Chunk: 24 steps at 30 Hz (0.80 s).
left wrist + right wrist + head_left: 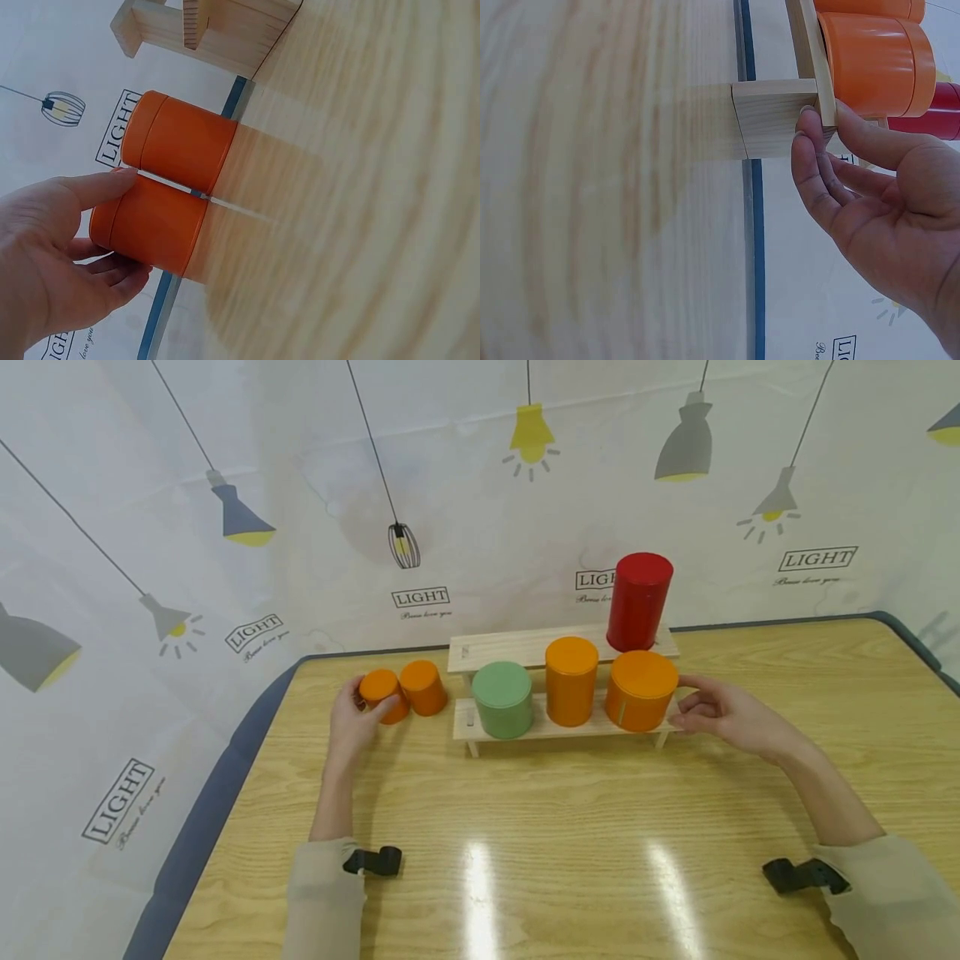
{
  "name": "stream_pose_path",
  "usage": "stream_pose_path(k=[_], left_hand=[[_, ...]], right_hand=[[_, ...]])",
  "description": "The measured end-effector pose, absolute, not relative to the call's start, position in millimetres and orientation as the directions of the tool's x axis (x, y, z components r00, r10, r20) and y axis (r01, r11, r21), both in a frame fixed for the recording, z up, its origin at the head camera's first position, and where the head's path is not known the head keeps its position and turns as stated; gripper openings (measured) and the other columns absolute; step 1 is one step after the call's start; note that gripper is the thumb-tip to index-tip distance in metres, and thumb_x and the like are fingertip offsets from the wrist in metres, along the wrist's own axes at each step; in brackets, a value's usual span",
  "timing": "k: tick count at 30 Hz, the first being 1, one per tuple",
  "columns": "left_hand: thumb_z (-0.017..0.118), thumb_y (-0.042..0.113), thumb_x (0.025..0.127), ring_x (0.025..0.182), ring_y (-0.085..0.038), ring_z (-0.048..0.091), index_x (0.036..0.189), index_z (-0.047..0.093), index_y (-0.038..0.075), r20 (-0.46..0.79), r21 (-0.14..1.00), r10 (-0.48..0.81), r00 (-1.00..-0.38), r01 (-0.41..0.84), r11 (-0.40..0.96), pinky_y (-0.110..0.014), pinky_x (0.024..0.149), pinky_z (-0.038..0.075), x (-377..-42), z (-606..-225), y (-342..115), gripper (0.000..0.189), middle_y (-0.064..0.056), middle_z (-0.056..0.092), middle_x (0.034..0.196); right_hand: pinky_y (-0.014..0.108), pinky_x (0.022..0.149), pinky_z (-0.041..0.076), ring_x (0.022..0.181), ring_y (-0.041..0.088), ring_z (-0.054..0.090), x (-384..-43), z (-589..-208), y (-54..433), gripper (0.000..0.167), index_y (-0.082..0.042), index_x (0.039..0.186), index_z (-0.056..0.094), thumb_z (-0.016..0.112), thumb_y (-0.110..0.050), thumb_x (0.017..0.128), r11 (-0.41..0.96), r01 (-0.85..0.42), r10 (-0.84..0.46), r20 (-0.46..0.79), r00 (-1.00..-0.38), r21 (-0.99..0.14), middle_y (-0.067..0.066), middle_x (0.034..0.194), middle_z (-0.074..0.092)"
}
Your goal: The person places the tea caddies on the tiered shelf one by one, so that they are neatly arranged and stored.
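Observation:
My left hand point(351, 720) grips the left one of two small orange canisters, with the thumb on one side and the fingers on the other. That orange canister point(154, 225) stands on the table, close beside the second small orange canister point(184, 142). At the other side, my right hand point(738, 717) pinches the end of the lower board of a wooden two-step rack point(821, 67), thumb above and fingertips below. Lined up on the lower step are a green canister point(504, 700), a taller orange canister point(572, 685) and a wide orange canister point(641, 693), the last nearest my right hand.
On the rack's upper step stands a tall red canister point(640, 603) at the right end. The wood-grain table point(525, 843) meets a white printed backdrop point(480, 485) behind the rack. A dark blue edge point(202, 785) borders the table's left side.

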<state>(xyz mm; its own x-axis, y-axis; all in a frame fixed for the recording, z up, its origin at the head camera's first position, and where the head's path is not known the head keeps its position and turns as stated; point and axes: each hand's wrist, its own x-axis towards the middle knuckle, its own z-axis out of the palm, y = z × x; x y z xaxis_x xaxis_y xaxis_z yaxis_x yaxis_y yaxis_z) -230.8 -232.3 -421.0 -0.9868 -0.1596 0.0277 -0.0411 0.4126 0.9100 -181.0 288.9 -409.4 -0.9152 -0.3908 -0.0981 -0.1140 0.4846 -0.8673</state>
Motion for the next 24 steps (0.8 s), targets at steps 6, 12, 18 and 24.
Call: stream_pose_path(k=[6, 12, 18, 24], left_hand=[[0.076, 0.011, 0.091, 0.133, -0.034, 0.046, 0.146, 0.041, -0.005, 0.001, 0.921, -0.157, -0.988, -0.06, 0.384, -0.041, 0.113, 0.039, -231.5, -424.3, -234.0, 0.066, -0.022, 0.048, 0.144], [0.082, 0.023, 0.087, 0.125, -0.031, 0.051, 0.143, 0.047, -0.003, 0.032, 0.925, -0.232, -0.972, -0.059, 0.376, -0.04, 0.107, 0.043, -231.3, -426.0, -236.1, 0.071, -0.019, 0.052, 0.14], [0.082, 0.023, 0.086, 0.124, -0.032, 0.053, 0.14, 0.05, -0.004, 0.108, 0.931, -0.285, -0.953, -0.003, 0.364, -0.041, 0.106, 0.046, -227.7, -414.7, -236.0, 0.069, -0.019, 0.053, 0.138], [0.081, 0.023, 0.087, 0.122, -0.033, 0.053, 0.139, 0.05, -0.004, 0.157, 0.92, -0.291, -0.944, 0.033, 0.389, -0.043, 0.106, 0.045, -225.8, -406.7, -236.0, 0.067, -0.02, 0.054, 0.136]], right_hand=[[0.03, 0.086, 0.057, 0.098, 0.02, 0.065, -181.7, -409.9, 289.2, 0.062, 0.01, 0.152, 0.028, 0.06, -0.006, 0.101, 0.485, -0.119, -0.392, -0.094, -0.915, -0.866, 0.022, 0.114, 0.063], [0.029, 0.085, 0.057, 0.098, 0.02, 0.065, -181.6, -409.8, 289.0, 0.062, 0.01, 0.152, 0.027, 0.059, -0.005, 0.101, 0.481, -0.119, -0.395, -0.093, -0.914, -0.869, 0.022, 0.115, 0.063], [0.033, 0.087, 0.058, 0.099, 0.023, 0.065, -181.3, -409.3, 288.1, 0.061, 0.01, 0.153, 0.025, 0.057, -0.003, 0.101, 0.463, -0.112, -0.399, -0.094, -0.912, -0.879, 0.023, 0.115, 0.062], [0.034, 0.087, 0.058, 0.099, 0.023, 0.065, -181.3, -409.3, 288.3, 0.062, 0.012, 0.153, 0.023, 0.056, -0.001, 0.102, 0.454, -0.11, -0.403, -0.094, -0.91, -0.884, 0.023, 0.116, 0.062]])
